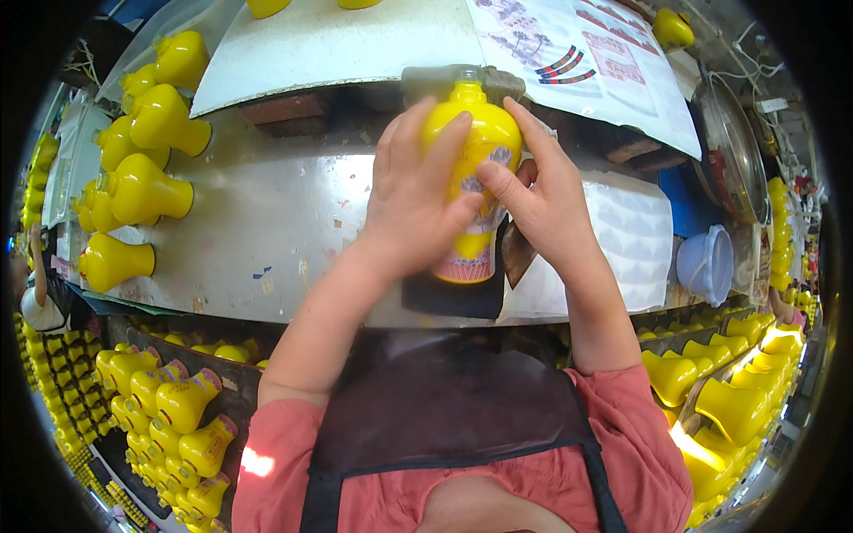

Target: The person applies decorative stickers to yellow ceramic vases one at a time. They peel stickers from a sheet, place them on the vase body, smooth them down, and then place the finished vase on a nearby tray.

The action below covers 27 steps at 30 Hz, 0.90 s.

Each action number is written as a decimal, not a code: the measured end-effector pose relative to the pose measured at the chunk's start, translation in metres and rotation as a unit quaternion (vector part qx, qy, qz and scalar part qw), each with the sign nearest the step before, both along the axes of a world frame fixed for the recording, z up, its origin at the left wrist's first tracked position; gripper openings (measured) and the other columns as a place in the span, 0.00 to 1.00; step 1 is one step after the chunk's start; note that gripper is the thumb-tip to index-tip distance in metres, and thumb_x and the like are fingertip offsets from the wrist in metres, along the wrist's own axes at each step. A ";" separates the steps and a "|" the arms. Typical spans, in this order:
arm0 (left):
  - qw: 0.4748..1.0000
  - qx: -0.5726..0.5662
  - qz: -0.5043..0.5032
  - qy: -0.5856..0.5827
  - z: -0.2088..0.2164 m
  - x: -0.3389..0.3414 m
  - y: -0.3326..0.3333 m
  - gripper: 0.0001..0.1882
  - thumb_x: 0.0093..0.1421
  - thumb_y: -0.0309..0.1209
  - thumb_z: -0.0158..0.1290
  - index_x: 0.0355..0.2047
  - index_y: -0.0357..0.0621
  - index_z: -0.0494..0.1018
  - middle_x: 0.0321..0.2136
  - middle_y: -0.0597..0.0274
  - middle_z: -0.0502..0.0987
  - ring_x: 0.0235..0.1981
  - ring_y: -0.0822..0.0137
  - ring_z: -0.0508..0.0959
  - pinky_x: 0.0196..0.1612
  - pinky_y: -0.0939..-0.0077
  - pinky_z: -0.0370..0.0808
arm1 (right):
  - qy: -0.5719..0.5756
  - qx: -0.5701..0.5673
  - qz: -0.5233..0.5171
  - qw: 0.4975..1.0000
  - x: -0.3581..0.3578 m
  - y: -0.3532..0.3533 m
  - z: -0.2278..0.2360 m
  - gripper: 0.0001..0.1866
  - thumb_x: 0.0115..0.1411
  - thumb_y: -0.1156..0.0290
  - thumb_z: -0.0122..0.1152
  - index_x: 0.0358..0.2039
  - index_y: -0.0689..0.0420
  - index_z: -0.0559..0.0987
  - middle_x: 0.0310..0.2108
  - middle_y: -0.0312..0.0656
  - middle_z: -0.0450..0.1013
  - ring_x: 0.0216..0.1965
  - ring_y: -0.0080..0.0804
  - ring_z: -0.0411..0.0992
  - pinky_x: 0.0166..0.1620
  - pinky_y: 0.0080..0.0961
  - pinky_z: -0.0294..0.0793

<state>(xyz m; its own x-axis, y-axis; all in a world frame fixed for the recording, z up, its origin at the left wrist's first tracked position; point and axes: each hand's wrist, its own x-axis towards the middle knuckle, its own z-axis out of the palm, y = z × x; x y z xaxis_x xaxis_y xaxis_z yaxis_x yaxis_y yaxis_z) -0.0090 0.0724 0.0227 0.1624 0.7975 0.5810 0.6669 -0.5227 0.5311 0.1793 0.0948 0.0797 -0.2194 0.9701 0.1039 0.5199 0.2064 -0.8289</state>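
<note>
A glossy yellow vase with a narrow neck lies on the metal worktop, its neck end away from me on a grey-brown rest. Purple floral decals mark its side, and a pink patterned band rings its foot. My left hand lies over the vase's left side, fingers and thumb against it. From the right my right hand grips it, thumb pressed on the decal area. Beneath the foot is a black pad; a brown pointed piece sits beside it, partly hidden.
Several plain yellow vases lie along the worktop's left side. A white board and a decal sheet span the back. White paper and a pale bucket are at right. Decorated vases fill the lower left.
</note>
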 end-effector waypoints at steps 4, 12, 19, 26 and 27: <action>1.000 0.001 0.007 -0.006 0.000 0.002 0.000 0.43 0.51 0.39 0.64 0.67 0.47 0.63 0.66 0.42 0.58 0.66 0.38 0.59 0.70 0.48 0.57 | -0.008 0.009 0.001 1.000 -0.002 0.002 0.000 0.41 0.57 0.54 0.69 0.66 0.63 0.70 0.44 0.58 0.76 0.36 0.43 0.77 0.43 0.34 0.76; 1.000 -0.002 0.004 -0.006 -0.008 0.000 -0.001 0.43 0.54 0.42 0.62 0.68 0.42 0.60 0.66 0.41 0.57 0.67 0.38 0.58 0.71 0.48 0.56 | 0.040 -0.012 0.035 0.999 0.007 0.007 -0.008 0.36 0.61 0.57 0.66 0.67 0.60 0.70 0.47 0.53 0.77 0.37 0.36 0.75 0.44 0.30 0.76; 0.997 -0.009 -0.026 -0.076 -0.017 -0.006 0.003 0.41 0.61 0.47 0.55 0.71 0.43 0.59 0.69 0.43 0.54 0.68 0.40 0.57 0.71 0.50 0.55 | 0.087 -0.049 0.070 0.993 0.015 0.004 -0.017 0.38 0.66 0.60 0.62 0.73 0.56 0.62 0.56 0.52 0.72 0.38 0.29 0.72 0.45 0.25 0.75; 1.000 0.014 -0.017 -0.009 -0.014 -0.007 0.004 0.35 0.66 0.50 0.52 0.70 0.52 0.62 0.67 0.45 0.56 0.65 0.44 0.61 0.68 0.54 0.62 | 0.062 -0.026 0.059 0.996 0.012 0.002 -0.019 0.39 0.64 0.57 0.64 0.72 0.56 0.63 0.53 0.55 0.72 0.41 0.36 0.74 0.48 0.29 0.74; 1.000 0.024 -0.014 0.002 -0.014 -0.008 0.005 0.35 0.69 0.53 0.49 0.71 0.51 0.61 0.68 0.45 0.56 0.65 0.47 0.62 0.67 0.57 0.62 | 0.062 -0.024 0.058 0.996 0.011 0.002 -0.018 0.39 0.64 0.57 0.64 0.72 0.56 0.63 0.53 0.55 0.72 0.42 0.37 0.74 0.48 0.29 0.75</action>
<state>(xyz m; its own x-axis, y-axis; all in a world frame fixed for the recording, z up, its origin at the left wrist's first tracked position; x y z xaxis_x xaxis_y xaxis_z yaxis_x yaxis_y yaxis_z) -0.0167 0.0771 0.0085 0.1861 0.7636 0.6183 0.6544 -0.5657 0.5017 0.1903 0.0967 0.0613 -0.3182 0.9436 0.0917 0.3887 0.2181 -0.8952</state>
